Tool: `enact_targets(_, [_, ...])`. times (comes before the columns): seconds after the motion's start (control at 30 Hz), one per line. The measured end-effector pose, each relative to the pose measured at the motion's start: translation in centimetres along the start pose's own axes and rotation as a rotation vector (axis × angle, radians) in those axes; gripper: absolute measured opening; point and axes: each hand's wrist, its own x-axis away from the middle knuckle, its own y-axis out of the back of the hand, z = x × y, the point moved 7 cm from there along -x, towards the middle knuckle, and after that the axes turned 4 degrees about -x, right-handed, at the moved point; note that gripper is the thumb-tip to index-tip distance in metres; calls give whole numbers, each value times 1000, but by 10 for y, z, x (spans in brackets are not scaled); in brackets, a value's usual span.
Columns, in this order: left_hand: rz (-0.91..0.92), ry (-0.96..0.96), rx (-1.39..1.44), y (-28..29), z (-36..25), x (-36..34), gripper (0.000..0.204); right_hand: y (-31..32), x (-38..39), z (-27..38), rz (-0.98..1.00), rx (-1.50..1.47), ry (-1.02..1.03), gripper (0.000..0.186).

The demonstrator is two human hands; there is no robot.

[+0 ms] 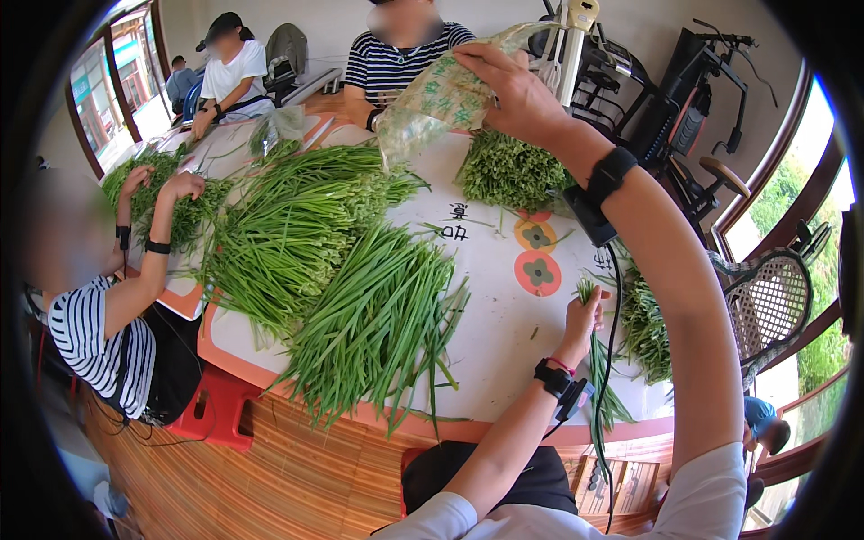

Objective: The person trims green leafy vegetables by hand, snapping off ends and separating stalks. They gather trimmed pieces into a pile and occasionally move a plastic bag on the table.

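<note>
My left hand point(583, 322) is closed round a small bunch of garlic chives point(605, 396), held low over the table's near right part. Its short ends poke out above the fist and its long leaves hang toward the table edge. Raised over the far side, my right hand point(517, 90) grips a thin see-through plastic bag point(441, 94) with green print. The bag hangs down to the left, rumpled. Under it and to the right sits a pile of chives point(513, 169), stem ends toward me. A loose heap of long chives point(373, 315) spreads left of my left hand.
A bigger chive pile point(288, 234) covers the table's left middle, and another point(646, 328) lies at the right edge. Co-workers sit at the left and far sides; one's hands point(184, 186) handle greens. A black cable point(615, 315) hangs from my right wrist device. A red stool point(211, 409) stands left.
</note>
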Motion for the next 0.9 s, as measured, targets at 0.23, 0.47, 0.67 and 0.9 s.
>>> enact_targets(0.23, [42, 37, 18, -10, 6, 1, 36, 2, 14, -31, -52, 75, -86, 56])
enact_targets(0.47, [3, 14, 44, 7, 6, 0, 37, 27, 75, 1, 205, -109, -281, 47])
enact_targets(0.67, [21, 39, 17, 2, 14, -2, 37, 115, 234, -75, 431, -65, -625, 24])
enact_targets(0.9, [9, 67, -44, -8, 4, 2, 36, 240, 450, -141, 377, 180, -1188, 19])
